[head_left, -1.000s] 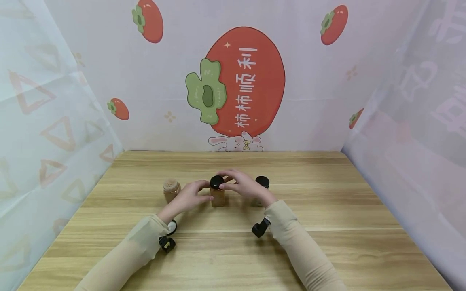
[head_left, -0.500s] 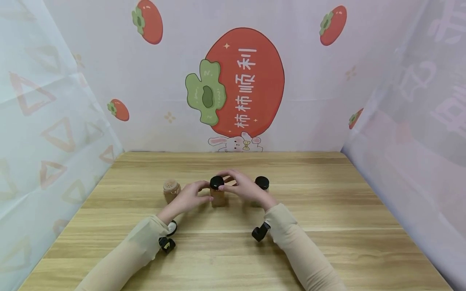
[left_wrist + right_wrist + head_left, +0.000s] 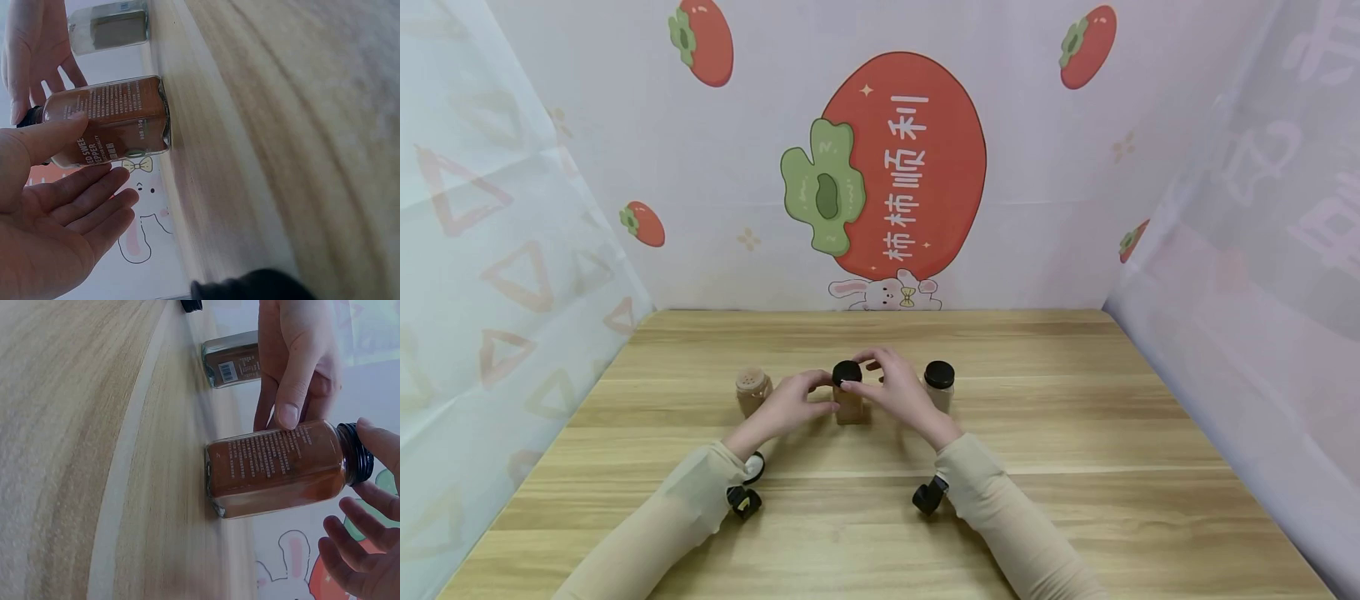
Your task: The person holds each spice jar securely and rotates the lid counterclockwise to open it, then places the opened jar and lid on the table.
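Observation:
A square glass spice jar [image 3: 849, 407] of reddish-brown powder stands upright at mid-table; in the left wrist view its label partly reads "sweet pepper". My left hand [image 3: 787, 405] holds the jar's body from the left, thumb on the near side and fingers behind. From the right, my right hand [image 3: 901, 394] pinches the jar's black cap [image 3: 356, 454] between thumb and index finger, its other fingers spread apart. The cap sits on the jar's neck. Left of my left hand is a capless spice jar [image 3: 752, 392] whose holed shaker top shows.
Behind my right hand stands another spice jar [image 3: 939, 385] with a black cap. A loose black cap [image 3: 754, 468], pale inside up, lies beside my left wrist. The wooden table [image 3: 850, 533] ends at a printed cloth backdrop [image 3: 1037, 208], with cloth on both sides.
My right hand has turned a little, its thumb sliding left across the cap and its wrist shifting left and nearer. More of the right jar shows. My left hand has stayed in place.

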The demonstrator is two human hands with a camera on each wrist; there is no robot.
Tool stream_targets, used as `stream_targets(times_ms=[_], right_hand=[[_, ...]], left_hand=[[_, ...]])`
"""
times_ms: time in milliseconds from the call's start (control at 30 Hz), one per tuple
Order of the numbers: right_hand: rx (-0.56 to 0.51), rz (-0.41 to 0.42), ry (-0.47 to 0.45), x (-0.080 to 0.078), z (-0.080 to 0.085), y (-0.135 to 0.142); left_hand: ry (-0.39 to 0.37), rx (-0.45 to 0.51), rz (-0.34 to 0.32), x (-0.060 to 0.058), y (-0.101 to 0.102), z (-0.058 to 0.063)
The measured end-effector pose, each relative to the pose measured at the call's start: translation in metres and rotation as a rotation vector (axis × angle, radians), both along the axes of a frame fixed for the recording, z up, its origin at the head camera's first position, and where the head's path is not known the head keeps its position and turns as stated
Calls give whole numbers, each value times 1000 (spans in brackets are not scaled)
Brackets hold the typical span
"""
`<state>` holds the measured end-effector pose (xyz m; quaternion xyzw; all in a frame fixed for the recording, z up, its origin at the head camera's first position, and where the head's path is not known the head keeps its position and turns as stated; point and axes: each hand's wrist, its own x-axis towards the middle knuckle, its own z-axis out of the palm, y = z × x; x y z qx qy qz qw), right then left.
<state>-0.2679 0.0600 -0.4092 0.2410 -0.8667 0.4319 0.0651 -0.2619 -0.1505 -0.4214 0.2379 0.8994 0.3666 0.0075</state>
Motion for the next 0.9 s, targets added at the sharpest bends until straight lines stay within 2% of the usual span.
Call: stream_targets(times_ms=[133,267,900], right_hand=[[1,-24,21,1,0,-2],[4,-9,21,1,0,-2],[61,217,-84,-7,10,10]], left_hand=[[2,-6,6,1,0,0],[-5,-5,13,1,1,0],[-16,10,-5,1,0,1]])
